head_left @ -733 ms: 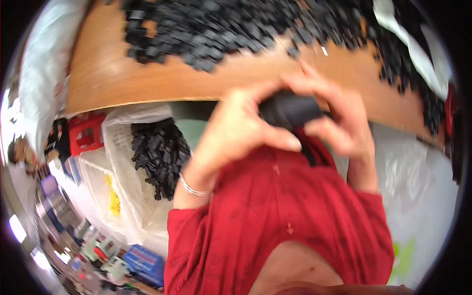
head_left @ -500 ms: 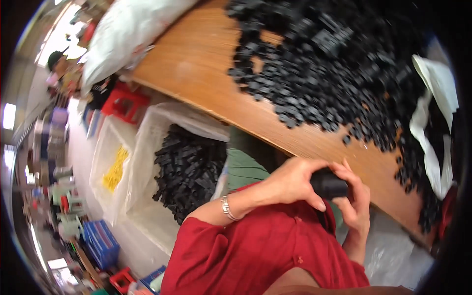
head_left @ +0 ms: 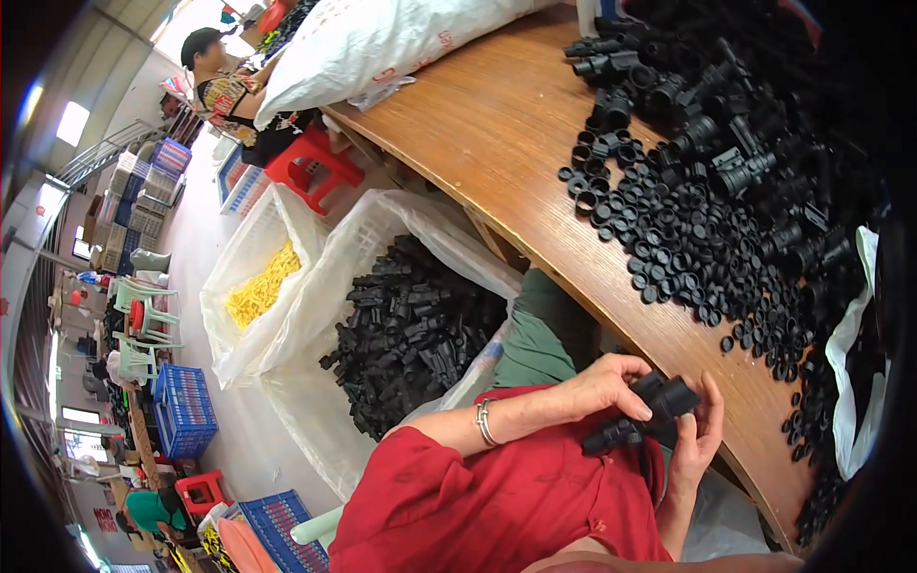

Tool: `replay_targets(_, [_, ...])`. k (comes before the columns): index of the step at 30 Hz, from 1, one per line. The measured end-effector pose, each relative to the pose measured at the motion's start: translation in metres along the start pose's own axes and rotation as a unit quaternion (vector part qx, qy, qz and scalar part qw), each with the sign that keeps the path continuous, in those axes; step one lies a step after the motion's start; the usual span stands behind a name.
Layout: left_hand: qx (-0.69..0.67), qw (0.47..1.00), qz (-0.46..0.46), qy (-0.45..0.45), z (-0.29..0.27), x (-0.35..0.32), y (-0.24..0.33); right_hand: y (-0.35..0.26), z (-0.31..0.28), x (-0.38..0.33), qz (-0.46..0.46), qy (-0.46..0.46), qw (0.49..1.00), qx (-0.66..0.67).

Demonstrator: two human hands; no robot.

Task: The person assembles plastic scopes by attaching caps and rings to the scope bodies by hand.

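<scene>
In front of my red shirt, at the table's near edge, both hands hold one black plastic scope (head_left: 659, 403), tilted with its wide round end up to the right. My left hand (head_left: 607, 387) pinches its middle between thumb and fingers. Around the wide end curl the fingers of my right hand (head_left: 702, 435). On the wooden table (head_left: 506, 134) lie many loose black ring-shaped caps (head_left: 669, 263). Behind them similar black scopes (head_left: 735, 162) are heaped up.
Left of my knee stands a plastic-lined bin (head_left: 315, 420) of black scopes (head_left: 411, 325), beside a lined bin of yellow pieces (head_left: 266, 285). A white sack (head_left: 382, 48) lies on the table's far left. Another person (head_left: 224, 91) sits beyond, near a red stool (head_left: 313, 167).
The scope has turned, so its narrow end now shows at the lower left. My hands sit slightly lower and farther right in the picture. The view has shifted and become sharper.
</scene>
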State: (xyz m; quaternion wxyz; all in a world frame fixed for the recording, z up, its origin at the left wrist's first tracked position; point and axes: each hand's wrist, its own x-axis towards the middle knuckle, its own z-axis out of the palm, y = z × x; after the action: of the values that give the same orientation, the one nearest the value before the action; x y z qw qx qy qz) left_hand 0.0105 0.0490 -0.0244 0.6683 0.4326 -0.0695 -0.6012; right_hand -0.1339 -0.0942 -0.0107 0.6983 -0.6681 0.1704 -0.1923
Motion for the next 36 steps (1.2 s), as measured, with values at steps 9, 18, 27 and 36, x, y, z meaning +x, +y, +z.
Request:
replay_targets(9, [0.003,0.998,0.036,0.044,0.004,0.011,-0.017,0.033,-0.002,-0.021,0.172,0.006,0.979,0.108])
replay_targets(18, [0.07,0.991,0.033,0.112,-0.004,0.008,-0.029,0.053,-0.006,-0.031,0.186,-0.138,0.964,0.127])
replay_targets(27, [0.219,0.968,0.048,0.11,-0.004,0.01,-0.054,0.059,0.005,-0.037,0.305,-0.055,0.914,0.261])
replay_targets(36, [0.108,0.988,0.079,0.073,0.007,0.017,-0.071,0.052,0.016,-0.041,0.313,0.025,0.903,0.293])
